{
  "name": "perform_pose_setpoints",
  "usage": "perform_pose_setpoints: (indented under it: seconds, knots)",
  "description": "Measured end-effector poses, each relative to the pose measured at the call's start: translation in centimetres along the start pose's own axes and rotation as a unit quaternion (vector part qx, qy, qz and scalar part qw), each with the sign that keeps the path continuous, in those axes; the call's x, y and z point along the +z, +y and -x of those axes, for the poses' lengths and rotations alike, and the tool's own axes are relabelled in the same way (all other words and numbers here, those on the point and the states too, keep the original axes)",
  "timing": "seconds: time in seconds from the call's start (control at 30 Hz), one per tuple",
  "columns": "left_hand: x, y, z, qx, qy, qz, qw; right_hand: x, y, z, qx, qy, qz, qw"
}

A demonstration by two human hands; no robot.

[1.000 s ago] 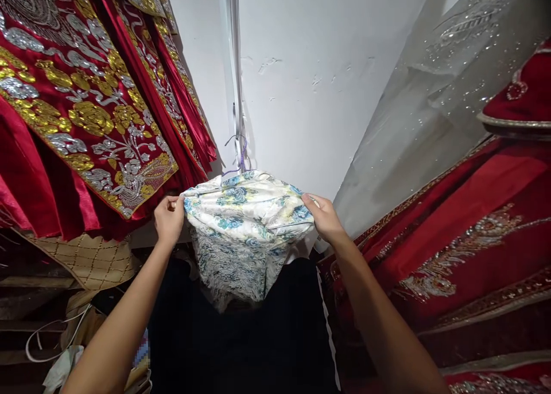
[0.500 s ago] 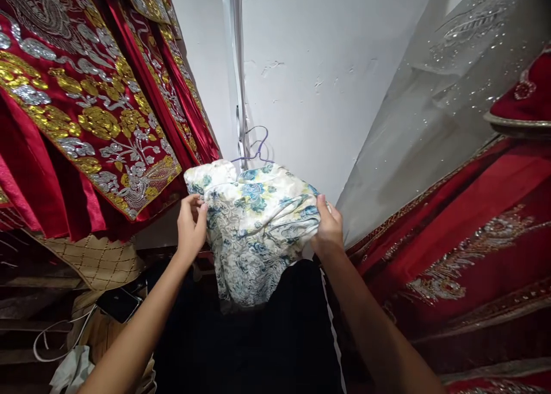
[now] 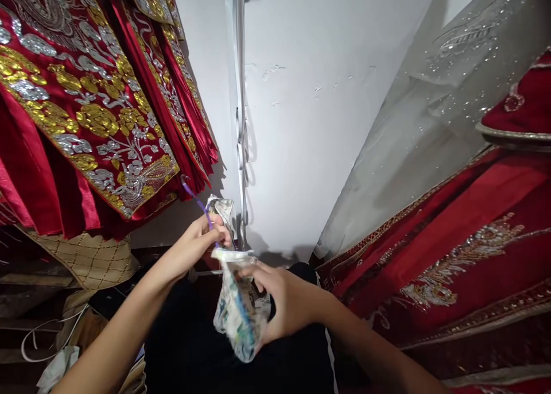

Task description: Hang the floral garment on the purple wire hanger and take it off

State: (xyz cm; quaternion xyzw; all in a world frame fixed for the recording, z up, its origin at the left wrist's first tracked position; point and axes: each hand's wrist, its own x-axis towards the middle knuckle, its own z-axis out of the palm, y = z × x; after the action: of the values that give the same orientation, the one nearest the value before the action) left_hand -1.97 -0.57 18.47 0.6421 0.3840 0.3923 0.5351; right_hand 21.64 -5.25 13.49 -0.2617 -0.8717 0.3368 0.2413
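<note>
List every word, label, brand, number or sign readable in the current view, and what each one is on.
No readable text anywhere.
Floral garment: only print seen, partly blurred.
Purple hanger: no lettering seen.
Red embroidered clothing: flowers and swirls, no words.
Wall marks: form no legible letters.

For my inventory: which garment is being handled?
The white garment with blue patches, at the right hand; the left hand holds the purple hanger. The red garments and pale sparkly one hang untouched.
</note>
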Motion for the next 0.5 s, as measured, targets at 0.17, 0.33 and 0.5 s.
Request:
perform_pose_setpoints:
  seconds: [0.17, 0.33, 0.5]
  knots:
    - [-3.6, 1.6, 3.9, -0.049, -0.092, -0.191, 0.976, -3.7, 3.6, -1.7, 0.026, 0.035, -0.087, 0.995]
    - [-6.4, 2.4, 4.5, -0.005, -0.029, -0.285, 0.958, -5.5, 6.7, -2.8, 0.098, 0.361, -0.006, 0.927]
    - [-8.1, 2.4, 0.9, 0.145, 0.171, -0.371, 0.901, -4.6, 7.4, -3.1, 0.119, 0.224, -0.249, 0.935]
